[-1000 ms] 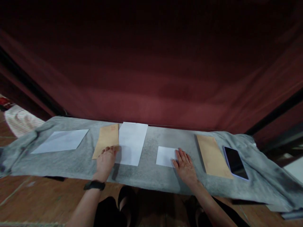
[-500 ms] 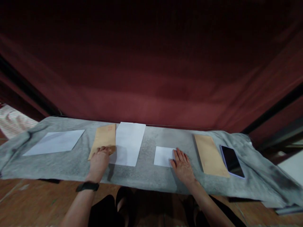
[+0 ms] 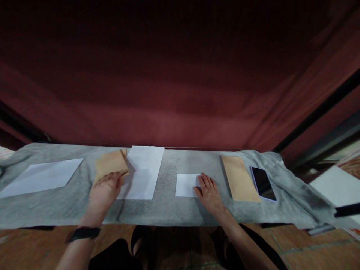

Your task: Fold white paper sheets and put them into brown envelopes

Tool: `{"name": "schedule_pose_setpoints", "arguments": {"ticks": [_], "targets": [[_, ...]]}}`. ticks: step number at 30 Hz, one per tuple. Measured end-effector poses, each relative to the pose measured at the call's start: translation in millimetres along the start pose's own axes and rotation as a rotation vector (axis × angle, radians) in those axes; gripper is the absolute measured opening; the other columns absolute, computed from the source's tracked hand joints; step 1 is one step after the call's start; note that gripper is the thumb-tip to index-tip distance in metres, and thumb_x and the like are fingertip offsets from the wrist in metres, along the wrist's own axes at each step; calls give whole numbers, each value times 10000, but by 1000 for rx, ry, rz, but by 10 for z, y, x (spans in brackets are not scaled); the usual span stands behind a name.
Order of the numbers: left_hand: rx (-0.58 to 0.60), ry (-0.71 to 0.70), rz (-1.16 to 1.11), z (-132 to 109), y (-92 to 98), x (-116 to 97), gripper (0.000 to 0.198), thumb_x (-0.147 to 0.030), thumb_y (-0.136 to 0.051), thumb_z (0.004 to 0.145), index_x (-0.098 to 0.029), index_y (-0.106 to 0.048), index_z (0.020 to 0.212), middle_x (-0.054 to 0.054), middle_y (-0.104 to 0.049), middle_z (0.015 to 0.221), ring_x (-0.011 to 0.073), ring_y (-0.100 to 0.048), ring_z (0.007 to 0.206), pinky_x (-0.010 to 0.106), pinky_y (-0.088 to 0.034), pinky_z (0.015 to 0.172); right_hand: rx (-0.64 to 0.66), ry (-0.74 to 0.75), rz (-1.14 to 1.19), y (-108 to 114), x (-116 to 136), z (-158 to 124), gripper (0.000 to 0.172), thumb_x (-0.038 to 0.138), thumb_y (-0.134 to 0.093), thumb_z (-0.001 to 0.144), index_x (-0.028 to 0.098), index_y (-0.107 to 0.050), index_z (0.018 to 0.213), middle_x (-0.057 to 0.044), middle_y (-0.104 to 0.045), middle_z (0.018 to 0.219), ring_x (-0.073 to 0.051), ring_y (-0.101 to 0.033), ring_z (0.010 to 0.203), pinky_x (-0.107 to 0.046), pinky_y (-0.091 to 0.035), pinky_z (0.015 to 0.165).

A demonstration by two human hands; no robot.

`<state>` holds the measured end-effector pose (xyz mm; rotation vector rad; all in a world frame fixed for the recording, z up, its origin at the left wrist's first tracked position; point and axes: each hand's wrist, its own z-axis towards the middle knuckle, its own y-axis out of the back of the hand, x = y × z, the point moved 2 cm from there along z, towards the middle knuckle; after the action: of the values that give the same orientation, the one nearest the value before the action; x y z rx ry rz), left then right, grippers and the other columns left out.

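My left hand (image 3: 105, 187), with a dark band on the wrist, has its fingers closed on the near right edge of brown envelopes (image 3: 110, 162). They look tilted up and overlapping; how many there are I cannot tell. Beside them, on the right, lies a white sheet of paper (image 3: 146, 168), partly in shadow. A small white piece of paper (image 3: 185, 185), perhaps folded, rests flat on the grey cloth (image 3: 168, 212). My right hand (image 3: 208, 193) lies flat over its right edge, fingers stretched out and holding nothing.
Another brown envelope (image 3: 241, 179) lies to the right of my right hand, with a phone (image 3: 263, 183) in a lilac case past it. At the far left is a white sheet (image 3: 45, 175). A dark red panel (image 3: 180, 123) rises behind the cloth-covered surface.
My left hand has closed on the brown envelopes and tilted them up off the cloth, shifting slightly left. My right hand keeps its place on the small paper. The view has swung a little right.
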<state>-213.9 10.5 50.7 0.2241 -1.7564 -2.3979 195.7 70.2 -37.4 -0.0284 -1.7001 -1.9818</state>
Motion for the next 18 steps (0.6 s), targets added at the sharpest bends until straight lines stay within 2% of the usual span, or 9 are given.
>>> {"name": "schedule_pose_setpoints", "arguments": {"ticks": [2,4,7,9,12,15,18], "targets": [[-47,-27,22,-39,78,-382,278,-289,-384,979,-184,-641,990,111,-723,922,252,-685,821,332,-468,730,-20,11,127,60,63,36,501,325,-446,1012,159,-537,1476,-150,-469,1571,-322,-400,1475,-540,-280,1231],[-27,-46,-68,-109,109,-827,270,-277,-382,988,-194,-638,1002,90,-736,924,215,-682,724,300,-430,635,-1,64,319,108,181,56,498,298,-453,1004,199,-523,1486,-117,-484,1565,-281,-412,1470,-511,-303,1235],[18,-27,-346,-226,97,-1458,174,-280,-456,960,-224,-621,968,30,-727,809,179,-677,673,264,-400,589,87,128,684,108,431,23,571,313,-536,970,283,-446,1533,-62,-492,1561,-232,-457,1438,-460,-381,1203],[81,-24,-575,-280,62,-1791,117,-275,-484,937,-243,-586,892,-16,-693,729,149,-660,642,237,-409,590,151,134,913,60,601,-28,641,320,-588,943,298,-396,1554,-58,-485,1564,-228,-490,1410,-438,-435,1159],[132,-5,-852,-306,4,-2114,91,-262,-498,904,-248,-548,829,-42,-650,684,137,-643,616,229,-438,594,174,130,1060,-13,769,-89,693,278,-630,901,267,-381,1547,-82,-597,1445,-236,-614,1260,-427,-484,1095],[148,-32,-1045,-294,-56,-2281,70,-257,-511,883,-244,-552,828,-38,-641,691,142,-648,636,240,-478,616,93,34,1076,-11,769,-77,557,210,-571,887,251,-490,1436,-63,-708,1233,-230,-680,1085,-404,-526,1008],[145,-118,-1137,-260,-104,-2342,76,-274,-542,889,-235,-603,913,-8,-693,811,150,-678,739,257,-522,692,71,9,1156,50,687,-11,414,200,-527,874,264,-599,1277,-22,-724,1131,-213,-670,1038,-370,-523,989]]}}
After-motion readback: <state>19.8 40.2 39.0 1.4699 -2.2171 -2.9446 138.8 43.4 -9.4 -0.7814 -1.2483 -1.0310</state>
